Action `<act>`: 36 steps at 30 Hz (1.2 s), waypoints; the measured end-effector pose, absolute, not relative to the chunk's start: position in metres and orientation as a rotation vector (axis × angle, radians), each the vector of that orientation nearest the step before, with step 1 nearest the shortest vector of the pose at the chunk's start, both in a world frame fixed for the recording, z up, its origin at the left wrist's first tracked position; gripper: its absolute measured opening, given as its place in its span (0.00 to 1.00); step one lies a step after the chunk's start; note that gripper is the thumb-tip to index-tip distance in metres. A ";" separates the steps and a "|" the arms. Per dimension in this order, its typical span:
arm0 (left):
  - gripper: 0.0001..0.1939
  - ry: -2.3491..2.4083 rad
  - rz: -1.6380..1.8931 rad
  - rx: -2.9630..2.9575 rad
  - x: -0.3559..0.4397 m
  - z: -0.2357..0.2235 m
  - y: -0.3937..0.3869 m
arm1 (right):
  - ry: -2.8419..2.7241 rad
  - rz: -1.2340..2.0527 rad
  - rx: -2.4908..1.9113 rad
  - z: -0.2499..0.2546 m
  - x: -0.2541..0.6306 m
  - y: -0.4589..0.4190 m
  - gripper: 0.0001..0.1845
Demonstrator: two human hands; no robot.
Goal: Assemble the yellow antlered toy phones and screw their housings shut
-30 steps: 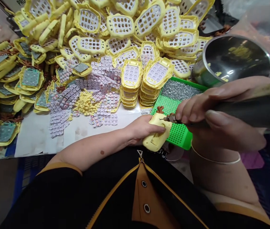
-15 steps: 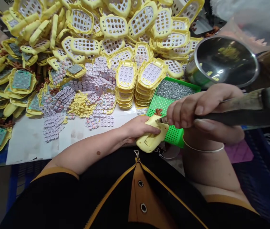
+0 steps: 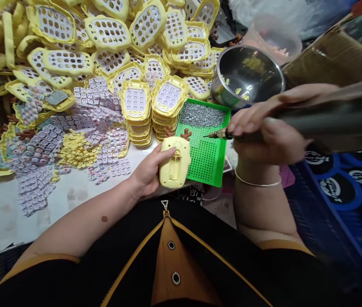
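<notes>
My left hand (image 3: 150, 170) is closed around a yellow toy phone (image 3: 181, 166) with brown antlers, its back with an open battery compartment facing up. My right hand (image 3: 270, 123) grips a power screwdriver (image 3: 322, 123), whose thin bit points left over a green perforated tray (image 3: 197, 160). The bit is apart from the toy phone. Small silvery screws (image 3: 203, 115) lie heaped at the far end of the tray. Whether a screw sits on the bit is too small to tell.
Stacks of yellow shells with keypads (image 3: 136, 102) stand behind the toy. More yellow shells (image 3: 107, 32) pile up at the back. White keypad sheets (image 3: 42, 149) and small yellow pieces (image 3: 75, 149) lie left. A steel bowl (image 3: 251, 76) stands behind the tray; blue crates (image 3: 344, 238) are lower right.
The screwdriver bit has come off the toy phone and now hangs over the tray. The toy has turned more upright, with its back facing up. My view has shifted right.
</notes>
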State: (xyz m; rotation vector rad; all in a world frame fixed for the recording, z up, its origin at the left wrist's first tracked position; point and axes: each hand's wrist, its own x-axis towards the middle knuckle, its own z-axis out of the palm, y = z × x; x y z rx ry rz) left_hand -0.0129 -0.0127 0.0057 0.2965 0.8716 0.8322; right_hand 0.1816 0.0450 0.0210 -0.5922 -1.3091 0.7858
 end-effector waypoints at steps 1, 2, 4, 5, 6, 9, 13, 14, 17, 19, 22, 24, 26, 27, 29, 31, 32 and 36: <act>0.25 0.876 0.831 0.305 -0.013 0.006 -0.013 | -1.280 0.731 -0.564 0.011 0.179 0.049 0.15; 0.27 0.885 0.821 0.316 -0.013 0.006 -0.013 | -1.256 0.677 -0.535 0.002 0.177 0.053 0.14; 0.33 0.914 0.808 0.338 -0.012 0.006 -0.014 | -1.235 0.612 -0.514 -0.014 0.174 0.058 0.13; 0.35 0.926 0.812 0.344 -0.012 0.006 -0.014 | -1.235 0.602 -0.527 -0.019 0.173 0.060 0.13; 0.37 0.933 0.818 0.349 -0.011 0.006 -0.013 | -1.233 0.596 -0.539 -0.023 0.173 0.061 0.13; 0.38 0.947 0.819 0.362 -0.011 0.005 -0.013 | -1.244 0.611 -0.605 -0.030 0.177 0.062 0.12; 0.36 0.942 0.821 0.375 -0.011 0.004 -0.013 | -1.257 0.646 -0.695 -0.035 0.179 0.064 0.14; 0.36 0.940 0.825 0.377 -0.011 0.004 -0.013 | -1.247 0.653 -0.702 -0.036 0.179 0.064 0.14; 0.35 0.942 0.834 0.379 -0.010 0.005 -0.014 | -1.221 0.668 -0.705 -0.039 0.177 0.064 0.15; 0.35 0.939 0.839 0.381 -0.010 0.005 -0.014 | -1.235 0.678 -0.698 -0.039 0.177 0.064 0.15; 0.33 0.914 0.844 0.387 -0.011 0.003 -0.015 | -1.274 0.718 -0.694 -0.038 0.178 0.063 0.15; 0.30 0.899 0.827 0.385 -0.011 0.001 -0.016 | -1.291 0.736 -0.704 -0.038 0.179 0.062 0.15; 0.28 0.897 0.819 0.378 -0.011 0.001 -0.017 | -1.294 0.733 -0.704 -0.038 0.179 0.061 0.15; 0.27 0.901 0.827 0.372 -0.011 0.001 -0.018 | -1.293 0.728 -0.699 -0.038 0.178 0.061 0.15; 0.26 0.913 0.856 0.359 -0.010 0.002 -0.019 | -1.284 0.718 -0.684 -0.040 0.178 0.062 0.15; 0.25 0.930 0.878 0.342 -0.009 0.003 -0.020 | -1.278 0.721 -0.670 -0.043 0.177 0.064 0.14; 0.25 0.939 0.887 0.331 -0.009 0.004 -0.020 | -1.275 0.726 -0.664 -0.043 0.177 0.065 0.14; 0.22 0.962 0.924 0.290 -0.007 0.005 -0.022 | -1.236 0.732 -0.636 -0.035 0.175 0.063 0.13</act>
